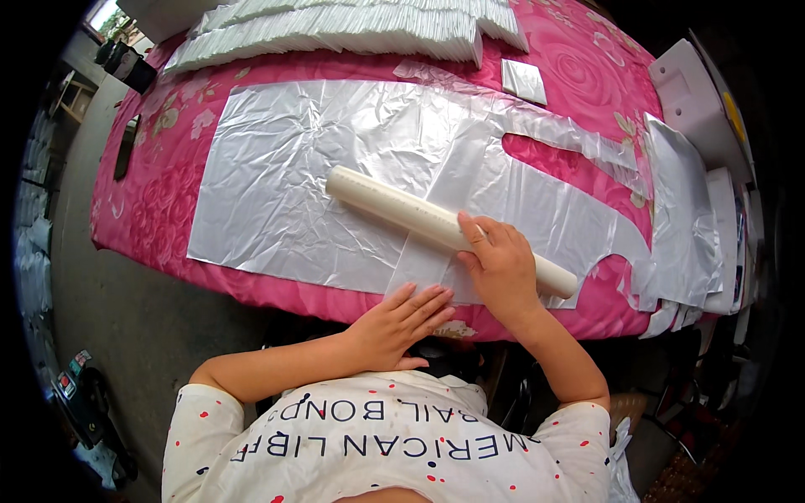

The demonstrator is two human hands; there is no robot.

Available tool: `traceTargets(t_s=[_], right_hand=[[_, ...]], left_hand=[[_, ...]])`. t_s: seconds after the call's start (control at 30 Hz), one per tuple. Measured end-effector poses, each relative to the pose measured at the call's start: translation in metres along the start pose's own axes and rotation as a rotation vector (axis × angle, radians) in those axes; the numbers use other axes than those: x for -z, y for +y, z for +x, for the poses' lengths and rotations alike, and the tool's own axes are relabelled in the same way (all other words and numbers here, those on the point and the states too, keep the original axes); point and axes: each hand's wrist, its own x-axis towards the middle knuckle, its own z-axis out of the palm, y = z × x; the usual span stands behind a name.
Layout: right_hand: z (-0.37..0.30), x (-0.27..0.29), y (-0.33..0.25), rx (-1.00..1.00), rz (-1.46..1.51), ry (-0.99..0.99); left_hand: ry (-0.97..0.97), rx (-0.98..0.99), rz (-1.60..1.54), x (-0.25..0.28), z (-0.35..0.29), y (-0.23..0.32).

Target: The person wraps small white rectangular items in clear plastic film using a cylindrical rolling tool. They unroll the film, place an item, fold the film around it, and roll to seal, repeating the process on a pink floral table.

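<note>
A thin, shiny translucent plastic sheet [277,176] lies spread and wrinkled across the table, with curved cut-outs and strap-like strips at its right end. A folded band of it [423,256] crosses near the middle. On top rests a long white plastic pipe [386,199], slanting from upper left to lower right. My right hand [503,272] is closed over the pipe right of its middle, thumb on the near left side. My left hand [402,323] lies with fingers stretched out at the sheet's near edge, holding nothing.
Pink flowered cloth [159,201] covers the table. Stacks of folded white plastic [335,38] line the far side, with one small folded packet [523,81] beside them. A dark phone-like object [127,148] lies at left. More plastic sheets [681,214] and a white foam box [692,88] stand at right.
</note>
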Motion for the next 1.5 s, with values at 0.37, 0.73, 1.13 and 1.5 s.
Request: traceTargets(t_s=[0.37, 0.73, 1.13, 1.5], right_hand=[[-0.014, 0.041, 0.046, -0.161, -0.02, 0.077], [0.029, -0.002, 0.011, 0.142, 0.083, -0.07], [0.092, -0.012, 0.047, 0.132, 0.117, 0.128], [-0.015, -0.004, -0.014, 0.313, 0.325, -0.356]], left_hand=[[-0.097, -0.178, -0.152, 0.033, -0.003, -0.045], [0.009, -0.03, 0.18, -0.006, -0.004, -0.002], [0.106, -0.086, 0.031, -0.001, -0.013, -0.009], [0.354, -0.176, -0.278, 0.008, -0.015, -0.027]])
